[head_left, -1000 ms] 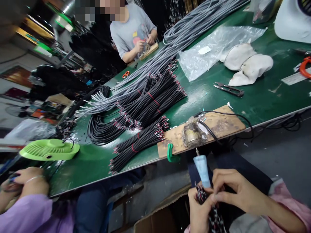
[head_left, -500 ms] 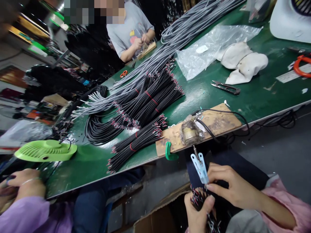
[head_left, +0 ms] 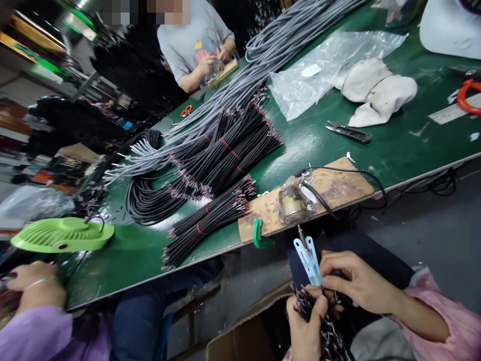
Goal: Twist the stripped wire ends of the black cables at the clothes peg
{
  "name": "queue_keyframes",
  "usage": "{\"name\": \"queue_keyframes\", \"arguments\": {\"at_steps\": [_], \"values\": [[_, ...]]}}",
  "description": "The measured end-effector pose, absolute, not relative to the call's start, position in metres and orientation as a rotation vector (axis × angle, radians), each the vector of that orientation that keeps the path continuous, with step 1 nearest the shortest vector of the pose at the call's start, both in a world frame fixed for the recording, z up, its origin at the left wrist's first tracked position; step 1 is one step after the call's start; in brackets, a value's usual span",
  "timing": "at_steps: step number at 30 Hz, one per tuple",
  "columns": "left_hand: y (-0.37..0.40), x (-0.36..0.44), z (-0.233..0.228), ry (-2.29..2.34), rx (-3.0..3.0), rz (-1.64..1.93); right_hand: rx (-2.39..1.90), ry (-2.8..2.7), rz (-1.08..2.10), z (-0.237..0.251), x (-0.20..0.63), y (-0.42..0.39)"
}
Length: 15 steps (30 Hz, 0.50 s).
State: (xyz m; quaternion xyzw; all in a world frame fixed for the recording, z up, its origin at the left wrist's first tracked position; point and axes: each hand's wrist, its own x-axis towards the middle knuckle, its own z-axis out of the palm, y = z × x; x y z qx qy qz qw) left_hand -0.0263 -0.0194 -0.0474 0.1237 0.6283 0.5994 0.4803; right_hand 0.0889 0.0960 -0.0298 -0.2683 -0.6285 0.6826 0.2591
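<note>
Since the earlier frames the pale blue plastic clip (head_left: 308, 258) has turned, so that its two prongs now show and point up toward the counter edge, and both hands have come closer together. The left hand (head_left: 306, 326) is closed around a bundle of black wires with red and white ends (head_left: 326, 337), low in the view, over an open brown cardboard box (head_left: 240, 341). The right hand (head_left: 356, 283) pinches with thumb and fingertips at the top of this bundle, just beside the base of the clip; whether it grips the clip or a wire, I cannot tell. Above the hands, a worn wooden board (head_left: 330, 188) lies on the green counter (head_left: 398, 150), and it carries a brownish solder pot (head_left: 291, 203) with a black cord. More bundles of black wires (head_left: 210, 215) lie to the left on the counter, and small metal snips (head_left: 349, 131) farther back.
</note>
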Motion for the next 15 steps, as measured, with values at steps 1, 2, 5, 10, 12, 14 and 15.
{"name": "queue_keyframes", "arguments": {"at_steps": [1,2,5,10,12,14,15], "values": [[-0.018,-0.026,-0.045,1.512,0.298,1.5,-0.739,-1.678,1.882,-0.032,0.089,0.096],[-0.016,-0.027,-0.044,1.504,0.298,1.537,-0.76,-1.666,1.887,-0.033,0.09,0.096],[-0.015,-0.027,-0.043,1.519,0.294,1.584,-0.804,-1.7,1.766,-0.032,0.091,0.094],[-0.016,-0.025,-0.041,1.54,0.237,1.534,-0.722,-1.817,1.59,-0.024,0.093,0.091],[-0.014,-0.026,-0.039,1.524,0.249,1.553,-0.701,-1.861,1.536,-0.022,0.094,0.09],[-0.012,-0.027,-0.037,1.52,0.315,1.542,-0.695,-1.904,1.496,-0.02,0.094,0.089],[-0.011,-0.029,-0.037,1.527,0.365,1.525,-0.7,-1.922,1.484,-0.02,0.094,0.088]]}}
